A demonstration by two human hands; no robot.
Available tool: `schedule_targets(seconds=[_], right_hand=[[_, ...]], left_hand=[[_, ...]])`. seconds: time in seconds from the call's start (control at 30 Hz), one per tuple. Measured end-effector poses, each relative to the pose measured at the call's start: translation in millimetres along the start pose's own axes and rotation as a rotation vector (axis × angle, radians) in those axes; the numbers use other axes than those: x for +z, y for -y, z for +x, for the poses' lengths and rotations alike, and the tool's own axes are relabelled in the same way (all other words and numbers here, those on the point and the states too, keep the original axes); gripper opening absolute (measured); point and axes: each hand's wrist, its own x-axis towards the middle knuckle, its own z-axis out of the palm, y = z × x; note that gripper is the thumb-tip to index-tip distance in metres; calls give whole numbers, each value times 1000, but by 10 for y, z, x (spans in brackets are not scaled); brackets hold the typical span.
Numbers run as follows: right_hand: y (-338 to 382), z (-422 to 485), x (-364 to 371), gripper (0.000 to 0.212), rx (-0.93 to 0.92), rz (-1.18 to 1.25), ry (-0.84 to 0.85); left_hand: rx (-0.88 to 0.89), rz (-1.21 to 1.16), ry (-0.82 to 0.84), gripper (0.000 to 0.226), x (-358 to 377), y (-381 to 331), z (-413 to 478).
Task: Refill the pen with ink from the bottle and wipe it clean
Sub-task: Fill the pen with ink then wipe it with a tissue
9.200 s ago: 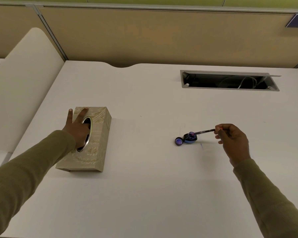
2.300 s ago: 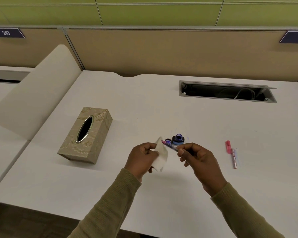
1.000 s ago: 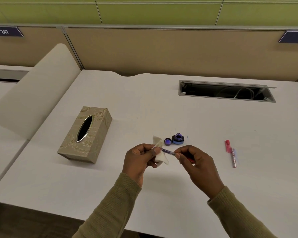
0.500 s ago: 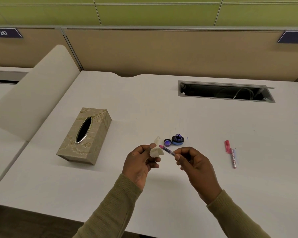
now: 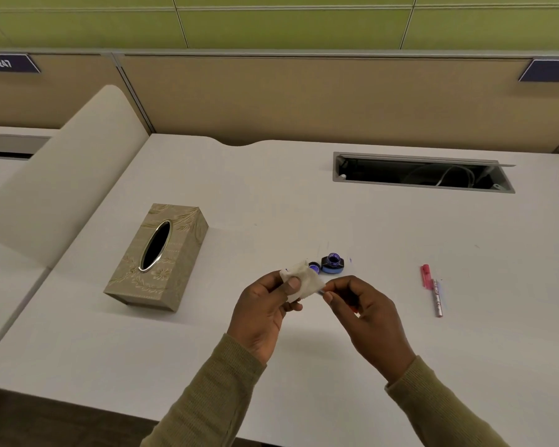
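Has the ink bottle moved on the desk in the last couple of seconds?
No. The ink bottle stands in the same spot, open, with its cap just left of it and the tissue box further left.

2 hands (image 5: 313, 304); 1 tissue (image 5: 302, 280), 1 ink bottle (image 5: 333, 263), 1 bottle cap (image 5: 314, 268), 1 tissue box (image 5: 158, 257), 2 pen parts on desk (image 5: 432, 290).

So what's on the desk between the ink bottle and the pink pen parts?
Nothing: between ink bottle and pink pen parts, the head view shows bare desk.
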Motion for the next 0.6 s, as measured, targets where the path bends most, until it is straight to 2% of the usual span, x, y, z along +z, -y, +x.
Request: schedule_targets(seconds=[0.27,0.6], right_hand=[[14,-27,3,9,48,12,69],[6,-11,-52,5,104,65,43]], left_hand=[[67,140,-81,10,53,3,19],[49,79,-93,18,158,2,32]])
